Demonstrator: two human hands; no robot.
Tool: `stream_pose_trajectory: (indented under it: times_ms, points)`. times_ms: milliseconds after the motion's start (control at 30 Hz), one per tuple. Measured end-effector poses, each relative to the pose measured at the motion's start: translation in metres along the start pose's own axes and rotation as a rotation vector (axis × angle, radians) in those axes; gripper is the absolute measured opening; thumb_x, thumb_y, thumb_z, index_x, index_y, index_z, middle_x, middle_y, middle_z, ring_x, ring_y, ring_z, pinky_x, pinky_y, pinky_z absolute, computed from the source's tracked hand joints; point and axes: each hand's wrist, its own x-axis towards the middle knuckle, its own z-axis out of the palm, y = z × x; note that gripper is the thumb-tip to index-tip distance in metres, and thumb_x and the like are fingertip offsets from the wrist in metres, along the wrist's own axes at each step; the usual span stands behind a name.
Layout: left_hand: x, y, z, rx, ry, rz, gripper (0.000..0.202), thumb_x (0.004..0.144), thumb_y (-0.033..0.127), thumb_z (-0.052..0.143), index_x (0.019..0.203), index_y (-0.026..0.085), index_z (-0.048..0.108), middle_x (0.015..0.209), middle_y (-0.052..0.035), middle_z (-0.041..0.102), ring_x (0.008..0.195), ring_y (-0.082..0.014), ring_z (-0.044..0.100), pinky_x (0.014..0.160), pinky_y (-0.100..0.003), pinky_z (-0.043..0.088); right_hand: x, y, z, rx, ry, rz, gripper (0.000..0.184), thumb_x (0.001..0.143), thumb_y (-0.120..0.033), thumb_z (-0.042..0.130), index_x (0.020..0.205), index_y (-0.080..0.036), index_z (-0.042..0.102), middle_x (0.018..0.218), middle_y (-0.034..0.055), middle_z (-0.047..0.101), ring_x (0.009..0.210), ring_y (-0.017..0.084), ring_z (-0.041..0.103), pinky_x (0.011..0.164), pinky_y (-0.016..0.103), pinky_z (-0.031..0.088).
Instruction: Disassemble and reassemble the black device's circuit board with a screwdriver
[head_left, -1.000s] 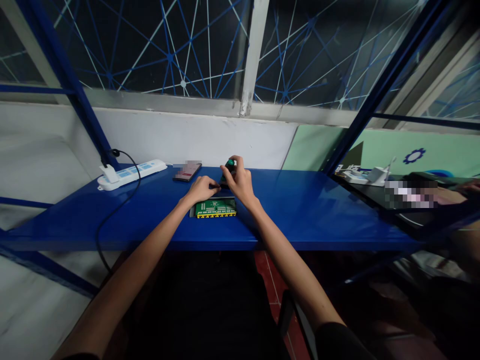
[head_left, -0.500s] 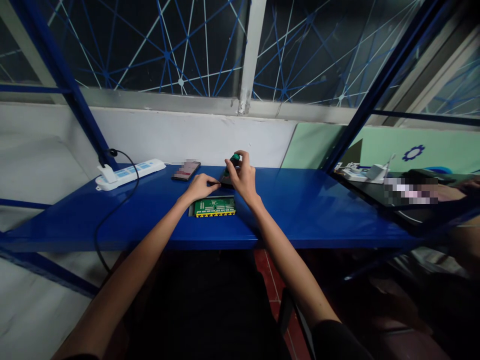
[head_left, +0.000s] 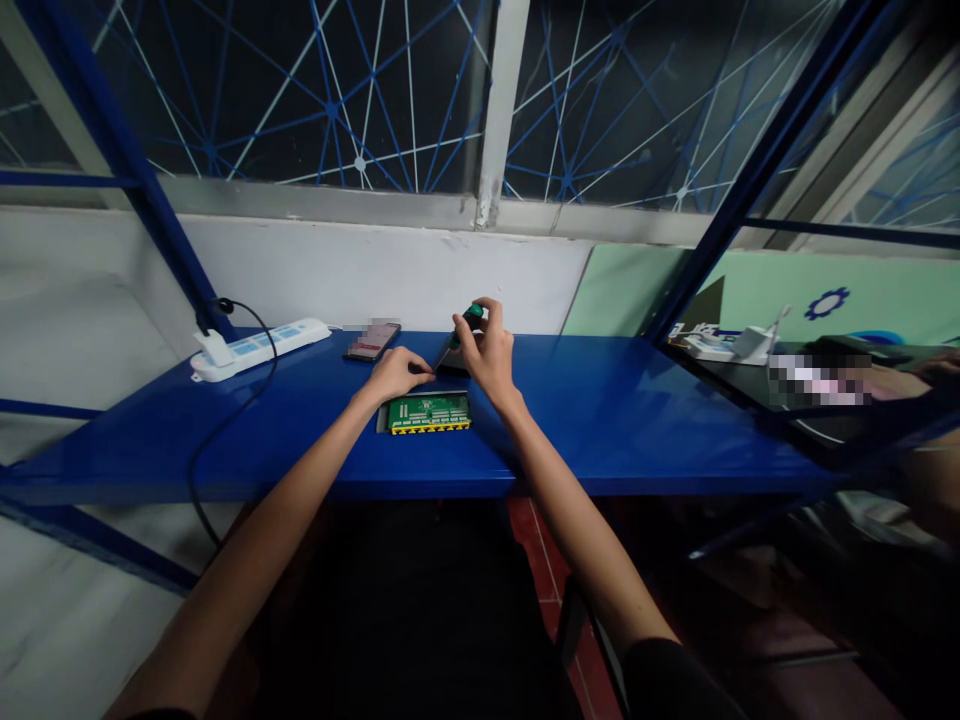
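My right hand grips a screwdriver by its green and black handle. The tool tilts, its thin shaft running down and left to the fingertips of my left hand. Those fingers are pinched together at the shaft's tip; whatever they hold is too small to make out. Just below them, nearer the table's front, lies a green circuit board with a row of yellow ports along its front edge, set in a grey metal casing. A dark flat piece sits behind the tip, partly covered by my right hand.
A phone lies at the back of the blue table. Left of it a white power strip has a plug and a black cable drooping over the front edge. At right are a white device and another person's hand.
The screwdriver leans more, and its shaft now shows between my hands. My left fingertips have shifted slightly left and down. The circuit board stays in place.
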Motion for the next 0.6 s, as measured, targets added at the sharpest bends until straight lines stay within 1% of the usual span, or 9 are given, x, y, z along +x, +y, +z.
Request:
stream_pose_trajectory:
  times_ms: [300,467,600]
  points:
    - [0.0016,-0.0001,0.0012,-0.016,0.023,0.033,0.020,0.072,0.038,0.069,0.080,0.021,0.077,0.083,-0.0043,0.077,0.084,-0.0230,0.069,0.081,-0.031,0.051,0.0000,-0.0018,-0.0009,0.013,0.008,-0.009,0.039,0.094,-0.048,0.049,0.124,-0.024,0.042,0.077,0.0030,0.069,0.058,0.017,0.066,0.058,0.030,0.048]
    - [0.0011,0.0009,0.0017,-0.036,0.026,0.048,0.018,0.073,0.036,0.069,0.079,0.021,0.077,0.080,-0.0041,0.076,0.079,-0.0215,0.069,0.077,-0.031,0.051,0.0001,-0.0011,-0.0010,0.004,0.012,0.001,0.040,0.094,-0.049,0.048,0.126,-0.024,0.041,0.077,0.0028,0.069,0.062,0.017,0.067,0.059,0.030,0.048]
    - [0.0010,0.0017,0.0016,-0.056,0.038,0.062,0.016,0.072,0.033,0.070,0.079,0.020,0.077,0.079,-0.0047,0.075,0.078,-0.0214,0.069,0.075,-0.031,0.051,0.0001,-0.0017,-0.0015,0.010,0.007,-0.003,0.041,0.095,-0.048,0.048,0.127,-0.024,0.040,0.079,0.0042,0.069,0.062,0.017,0.067,0.059,0.029,0.048]
